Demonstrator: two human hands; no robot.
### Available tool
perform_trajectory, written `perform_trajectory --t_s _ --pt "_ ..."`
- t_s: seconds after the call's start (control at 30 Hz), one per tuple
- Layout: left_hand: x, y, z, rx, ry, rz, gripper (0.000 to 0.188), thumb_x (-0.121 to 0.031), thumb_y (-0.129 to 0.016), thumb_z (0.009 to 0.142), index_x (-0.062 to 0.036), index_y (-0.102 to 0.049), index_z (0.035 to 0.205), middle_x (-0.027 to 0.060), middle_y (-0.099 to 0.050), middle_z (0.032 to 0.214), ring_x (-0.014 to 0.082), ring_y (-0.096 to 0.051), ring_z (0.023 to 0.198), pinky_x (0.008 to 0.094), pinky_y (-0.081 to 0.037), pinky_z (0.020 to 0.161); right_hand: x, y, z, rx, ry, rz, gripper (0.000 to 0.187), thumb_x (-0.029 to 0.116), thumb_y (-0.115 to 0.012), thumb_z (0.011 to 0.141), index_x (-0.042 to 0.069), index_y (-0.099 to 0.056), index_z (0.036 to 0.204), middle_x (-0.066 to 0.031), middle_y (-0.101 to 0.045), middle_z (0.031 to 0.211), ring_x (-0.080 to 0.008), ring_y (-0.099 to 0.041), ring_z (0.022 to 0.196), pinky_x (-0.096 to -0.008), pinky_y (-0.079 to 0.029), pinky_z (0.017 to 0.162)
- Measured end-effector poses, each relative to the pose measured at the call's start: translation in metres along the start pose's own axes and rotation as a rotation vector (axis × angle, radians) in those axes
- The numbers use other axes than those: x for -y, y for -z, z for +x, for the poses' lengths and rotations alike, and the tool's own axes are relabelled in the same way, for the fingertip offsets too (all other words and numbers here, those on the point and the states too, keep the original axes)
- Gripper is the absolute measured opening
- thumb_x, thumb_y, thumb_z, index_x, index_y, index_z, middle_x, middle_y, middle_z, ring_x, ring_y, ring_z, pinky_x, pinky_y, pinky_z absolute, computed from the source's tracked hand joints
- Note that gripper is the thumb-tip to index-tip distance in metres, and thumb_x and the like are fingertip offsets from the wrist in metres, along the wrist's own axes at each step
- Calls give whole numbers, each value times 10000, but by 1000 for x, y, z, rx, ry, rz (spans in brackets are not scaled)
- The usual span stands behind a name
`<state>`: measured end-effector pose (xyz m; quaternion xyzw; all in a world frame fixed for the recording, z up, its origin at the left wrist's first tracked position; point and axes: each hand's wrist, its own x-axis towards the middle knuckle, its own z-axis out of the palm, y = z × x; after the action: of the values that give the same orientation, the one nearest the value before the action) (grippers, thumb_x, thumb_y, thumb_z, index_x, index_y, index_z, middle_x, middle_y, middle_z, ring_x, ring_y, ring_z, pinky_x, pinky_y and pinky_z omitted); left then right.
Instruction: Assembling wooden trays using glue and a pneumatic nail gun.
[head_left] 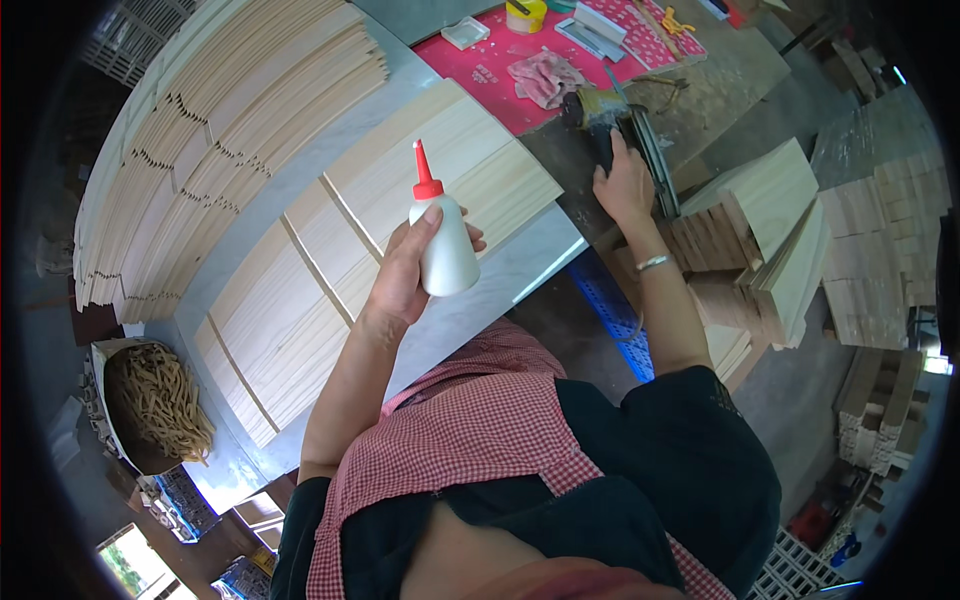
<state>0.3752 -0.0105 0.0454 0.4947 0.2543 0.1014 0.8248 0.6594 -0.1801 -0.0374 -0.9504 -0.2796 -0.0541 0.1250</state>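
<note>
My left hand (405, 262) is closed around a white squeeze bottle (448, 255) with a red cap and pointed red nozzle. The bottle is upright above several pale wooden boards (270, 330), which lie side by side on the table with narrow gaps between some of them. Out to the right, my right hand (628, 188) is at the black handle of a nail gun (602, 135), its fingers around the handle as far as they show. The nail gun lies on a side bench, its metal magazine beside my hand.
Stacked thin wooden panels (230, 130) fill the table's far left. A box of tan strips (155, 405) stands at its near left corner. On the pink sheet (480, 85) are a rag (547, 78) and a yellow tape roll (525, 15). Board stacks (755, 215) rise at right.
</note>
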Motion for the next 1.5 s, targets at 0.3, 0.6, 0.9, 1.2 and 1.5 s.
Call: perform_trajectory --t_s 0.3,0.6,0.9,1.2,1.5 --pt "-4 14 -14 -49 -3 19 710 -604 -526 939 7 -513 1301 190 -669 1053 319 -697 970 415 -565 761 -19 14 62 -326 39 47 346 330 -645 905 49 -698 1100 -208 -669 1055 -410 -658 866 -484 -540 788" --pt "-12 25 -13 -64 -25 5 728 -616 -529 920 8 -517 1295 182 -677 1033 329 -700 950 412 -555 726 -96 -60 261 386 -11 -179 436 292 -639 834 -16 -703 1136 -208 -707 1167 -419 -666 1042 -464 -544 871" --pt "-8 39 -15 -136 -3 -25 747 -632 -556 895 4 -525 1286 180 -682 1016 330 -702 946 413 -551 714 -66 -53 258 359 -77 -103 477 266 -629 820 -27 -684 1192 -210 -680 1239 -404 -660 1091 -459 -542 899" --pt "-4 41 -13 -115 23 -66 768 -648 -591 861 -10 -532 1284 175 -685 1024 333 -702 947 417 -547 714 -59 -47 246 350 -232 -61 425 264 -692 794 -45 -706 1085 -213 -715 1104 -387 -675 971 -417 -543 834" --pt "2 47 -9 -123 45 -83 780 -662 -596 849 -20 -532 1289 172 -684 1032 338 -700 954 430 -543 719 -75 -73 265 352 -168 110 305 213 -682 807 40 -740 1052 -132 -741 1065 -338 -681 942 -395 -550 849"
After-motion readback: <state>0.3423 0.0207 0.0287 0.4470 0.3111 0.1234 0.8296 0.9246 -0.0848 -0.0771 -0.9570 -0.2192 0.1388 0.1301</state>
